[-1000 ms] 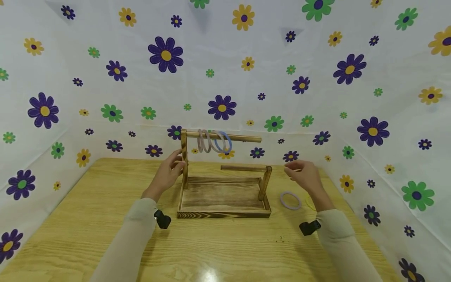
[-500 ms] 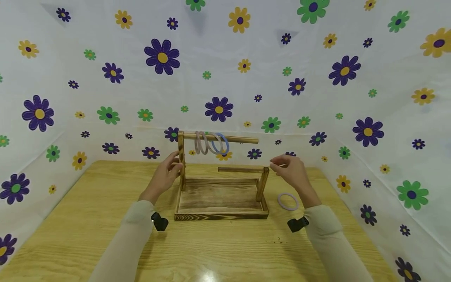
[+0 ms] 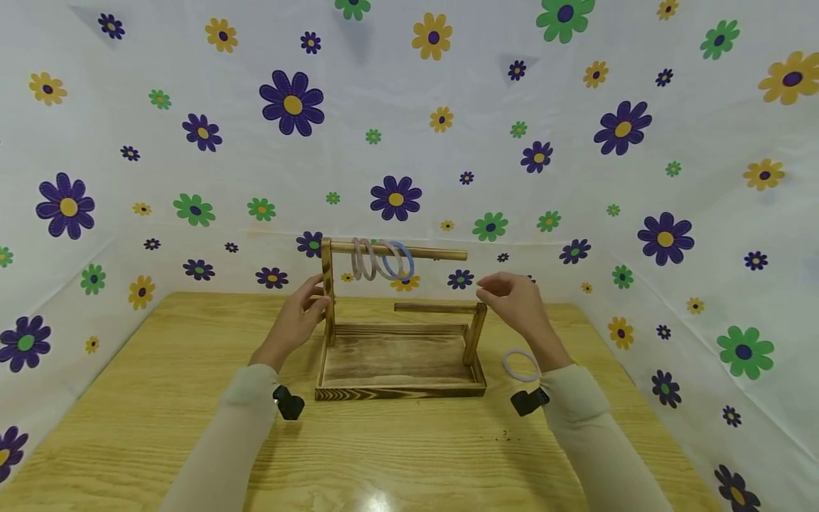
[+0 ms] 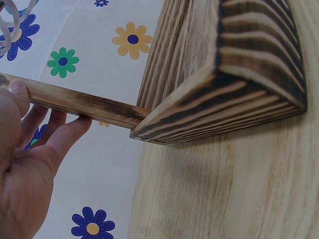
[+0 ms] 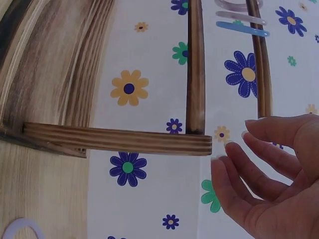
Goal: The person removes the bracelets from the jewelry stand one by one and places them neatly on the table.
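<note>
A wooden rack (image 3: 399, 392) has a tall left post (image 3: 329, 306) and a shorter right post (image 3: 474, 334), each with a horizontal bar. Several pale rings and one blue ring (image 3: 411, 262) hang on the upper bar (image 3: 441, 253). The left hand (image 3: 296, 318) holds the tall post; in the left wrist view the thumb lies on one side of the post (image 4: 94, 105) and the fingers on the other. The right hand (image 3: 517, 302) is beside the top of the short post, fingers loosely bent, holding nothing. In the right wrist view a gap separates the right hand (image 5: 274, 174) from the lower bar (image 5: 196, 74).
A pale purple ring (image 3: 521, 365) lies flat on the wooden table (image 3: 409, 455), right of the rack's tray. Small dark crumbs (image 3: 505, 435) are on the tabletop nearer the front. White cloth (image 3: 409, 149) with flower prints stands behind and along both sides.
The right hand has moved left, from beyond the rack to close by the short post's top, and its forearm now covers the yellow ring's spot. The left hand keeps its hold.
</note>
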A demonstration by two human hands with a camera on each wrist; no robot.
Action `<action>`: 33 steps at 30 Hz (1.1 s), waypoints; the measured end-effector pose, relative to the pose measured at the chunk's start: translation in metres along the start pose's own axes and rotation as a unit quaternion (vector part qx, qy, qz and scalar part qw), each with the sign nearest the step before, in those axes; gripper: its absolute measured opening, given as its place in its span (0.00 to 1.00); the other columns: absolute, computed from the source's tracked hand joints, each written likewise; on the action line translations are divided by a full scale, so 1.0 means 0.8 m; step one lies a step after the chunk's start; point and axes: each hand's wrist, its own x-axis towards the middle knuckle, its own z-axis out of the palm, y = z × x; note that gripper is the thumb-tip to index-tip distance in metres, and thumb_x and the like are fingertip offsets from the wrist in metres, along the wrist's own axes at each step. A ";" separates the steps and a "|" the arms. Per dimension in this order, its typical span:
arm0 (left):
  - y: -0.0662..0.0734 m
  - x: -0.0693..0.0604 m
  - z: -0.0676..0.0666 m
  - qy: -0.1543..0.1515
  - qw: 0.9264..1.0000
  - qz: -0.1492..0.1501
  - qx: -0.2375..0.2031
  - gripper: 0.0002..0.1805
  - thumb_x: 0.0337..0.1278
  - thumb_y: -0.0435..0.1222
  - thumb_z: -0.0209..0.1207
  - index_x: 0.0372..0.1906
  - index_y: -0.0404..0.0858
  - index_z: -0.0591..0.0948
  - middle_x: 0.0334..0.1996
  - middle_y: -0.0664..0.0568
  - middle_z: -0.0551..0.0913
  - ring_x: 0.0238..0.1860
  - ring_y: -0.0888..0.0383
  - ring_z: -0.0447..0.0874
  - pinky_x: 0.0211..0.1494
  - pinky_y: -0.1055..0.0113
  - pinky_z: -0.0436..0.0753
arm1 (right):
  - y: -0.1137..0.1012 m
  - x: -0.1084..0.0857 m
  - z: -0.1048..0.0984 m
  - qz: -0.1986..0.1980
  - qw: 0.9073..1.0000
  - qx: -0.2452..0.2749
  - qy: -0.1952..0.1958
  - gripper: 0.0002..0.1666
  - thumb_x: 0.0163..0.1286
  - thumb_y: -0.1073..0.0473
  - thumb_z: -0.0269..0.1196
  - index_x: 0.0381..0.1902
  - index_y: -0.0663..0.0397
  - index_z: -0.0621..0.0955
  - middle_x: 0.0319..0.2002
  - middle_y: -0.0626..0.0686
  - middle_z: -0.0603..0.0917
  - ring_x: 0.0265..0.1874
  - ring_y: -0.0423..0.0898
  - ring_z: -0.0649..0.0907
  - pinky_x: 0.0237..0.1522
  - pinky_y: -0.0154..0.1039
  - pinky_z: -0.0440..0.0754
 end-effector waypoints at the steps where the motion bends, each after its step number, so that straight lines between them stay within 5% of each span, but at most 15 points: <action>1: 0.000 0.000 0.000 0.000 1.000 0.000 -0.001 0.32 0.83 0.41 0.46 0.84 0.46 0.54 0.67 0.35 0.74 0.67 0.37 0.78 0.66 0.42 0.83 | -0.002 0.001 0.001 0.001 1.000 0.002 -0.002 0.17 0.75 0.56 0.65 0.54 0.61 0.86 0.49 0.63 0.89 0.47 0.58 0.88 0.48 0.49 0.88; 16: -0.003 0.000 0.002 0.002 1.000 -0.005 -0.007 0.32 0.83 0.41 0.47 0.83 0.47 0.55 0.67 0.36 0.74 0.66 0.38 0.79 0.67 0.42 0.83 | -0.037 0.017 0.018 -0.018 0.999 0.038 -0.014 0.15 0.73 0.57 0.67 0.52 0.60 0.87 0.48 0.62 0.90 0.48 0.58 0.89 0.52 0.55 0.89; 33: -0.001 -0.001 -0.001 -0.006 1.000 -0.003 -0.015 0.32 0.83 0.44 0.46 0.84 0.47 0.54 0.68 0.34 0.71 0.68 0.36 0.76 0.71 0.42 0.79 | -0.073 0.033 0.035 -0.040 0.997 0.058 -0.017 0.13 0.73 0.58 0.67 0.51 0.58 0.88 0.47 0.60 0.91 0.45 0.55 0.89 0.50 0.51 0.89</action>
